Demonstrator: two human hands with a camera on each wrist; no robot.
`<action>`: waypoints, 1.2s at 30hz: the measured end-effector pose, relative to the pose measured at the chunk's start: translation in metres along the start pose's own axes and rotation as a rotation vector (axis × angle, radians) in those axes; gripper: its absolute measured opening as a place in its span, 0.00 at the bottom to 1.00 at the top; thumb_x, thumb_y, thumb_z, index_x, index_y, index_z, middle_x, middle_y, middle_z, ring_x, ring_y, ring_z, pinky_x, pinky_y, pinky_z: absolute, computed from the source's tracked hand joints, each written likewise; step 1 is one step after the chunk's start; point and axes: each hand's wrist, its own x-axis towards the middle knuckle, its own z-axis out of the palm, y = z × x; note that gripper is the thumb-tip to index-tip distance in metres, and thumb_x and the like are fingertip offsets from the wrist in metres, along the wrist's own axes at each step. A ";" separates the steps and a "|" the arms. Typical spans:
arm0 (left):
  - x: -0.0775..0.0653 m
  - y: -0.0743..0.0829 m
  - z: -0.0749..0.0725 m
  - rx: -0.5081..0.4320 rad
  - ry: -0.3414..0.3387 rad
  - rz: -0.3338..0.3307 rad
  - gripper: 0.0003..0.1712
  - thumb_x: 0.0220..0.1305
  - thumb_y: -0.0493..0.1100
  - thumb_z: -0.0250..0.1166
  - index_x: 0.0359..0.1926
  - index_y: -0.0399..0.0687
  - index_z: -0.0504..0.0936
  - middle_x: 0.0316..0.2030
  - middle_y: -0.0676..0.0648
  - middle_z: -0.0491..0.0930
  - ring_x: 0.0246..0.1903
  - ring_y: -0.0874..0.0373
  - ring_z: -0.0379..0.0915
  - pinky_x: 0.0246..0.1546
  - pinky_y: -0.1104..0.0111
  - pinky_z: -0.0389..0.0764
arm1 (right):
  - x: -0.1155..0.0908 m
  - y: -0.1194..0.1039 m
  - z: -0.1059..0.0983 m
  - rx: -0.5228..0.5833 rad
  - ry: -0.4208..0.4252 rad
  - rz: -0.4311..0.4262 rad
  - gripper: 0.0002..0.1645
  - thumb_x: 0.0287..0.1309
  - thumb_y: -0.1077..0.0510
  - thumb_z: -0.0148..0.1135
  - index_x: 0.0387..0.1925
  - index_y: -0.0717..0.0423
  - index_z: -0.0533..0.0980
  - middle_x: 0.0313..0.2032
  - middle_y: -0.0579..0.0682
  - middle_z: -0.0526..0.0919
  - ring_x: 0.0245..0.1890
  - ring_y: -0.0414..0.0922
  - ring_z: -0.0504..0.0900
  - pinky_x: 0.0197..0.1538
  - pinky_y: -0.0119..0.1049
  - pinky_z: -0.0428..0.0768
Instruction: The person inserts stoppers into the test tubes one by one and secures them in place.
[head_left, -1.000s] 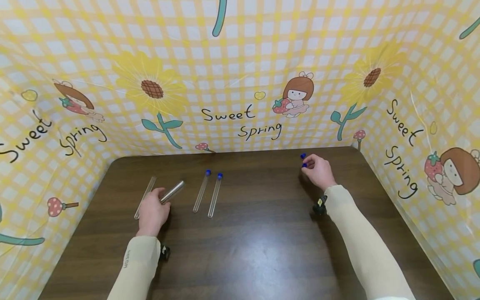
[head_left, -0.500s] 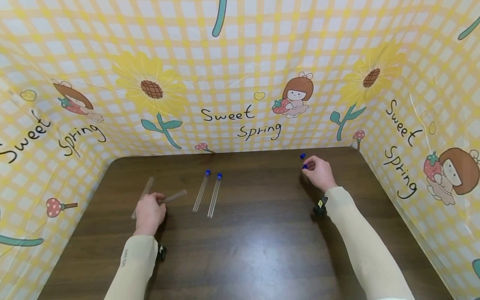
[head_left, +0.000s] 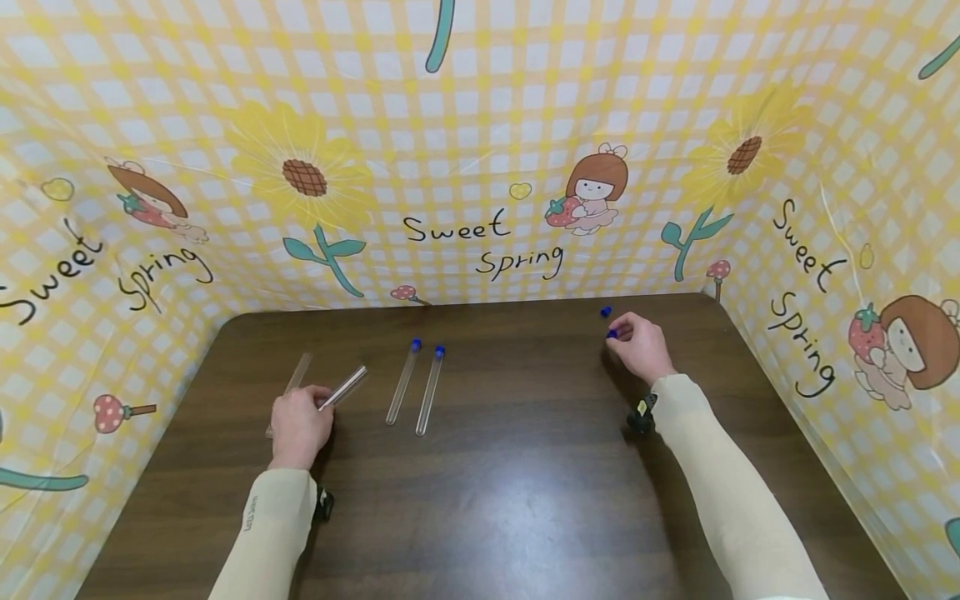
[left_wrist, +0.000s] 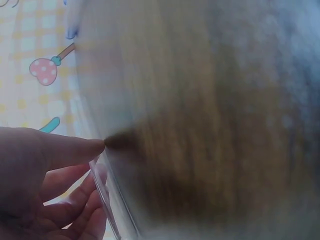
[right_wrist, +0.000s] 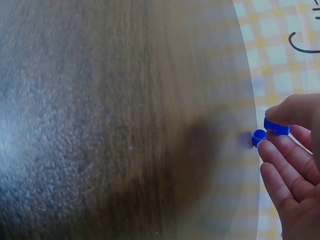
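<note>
In the head view my left hand (head_left: 300, 427) pinches a clear test tube (head_left: 345, 387) that has no cap. The tube points up and to the right past my fingers. Partly behind that hand, a second uncapped test tube (head_left: 300, 371) lies on the table. To the right lie two test tubes (head_left: 402, 387) with blue caps on their far ends. My right hand (head_left: 642, 346), near the back right of the table, pinches a small blue cap (right_wrist: 277, 127) between thumb and fingers. Another blue cap (right_wrist: 258, 137) sits on the table just beyond those fingertips.
The dark wooden table (head_left: 495, 483) reflects a bright patch of light near its middle. A yellow checked cloth (head_left: 457, 150) with printed flowers stands as a wall behind the table and along both sides.
My left hand has shifted slightly left and nearer. The tube in it dipped toward the table, then tilted up again. My right hand and its cap have barely moved.
</note>
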 end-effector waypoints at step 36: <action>0.003 0.029 0.000 -0.094 0.038 0.082 0.16 0.64 0.33 0.67 0.51 0.30 0.83 0.37 0.36 0.84 0.40 0.36 0.79 0.40 0.44 0.74 | -0.004 0.002 -0.004 0.020 -0.016 0.050 0.12 0.65 0.62 0.68 0.46 0.62 0.77 0.43 0.60 0.82 0.44 0.56 0.81 0.46 0.51 0.80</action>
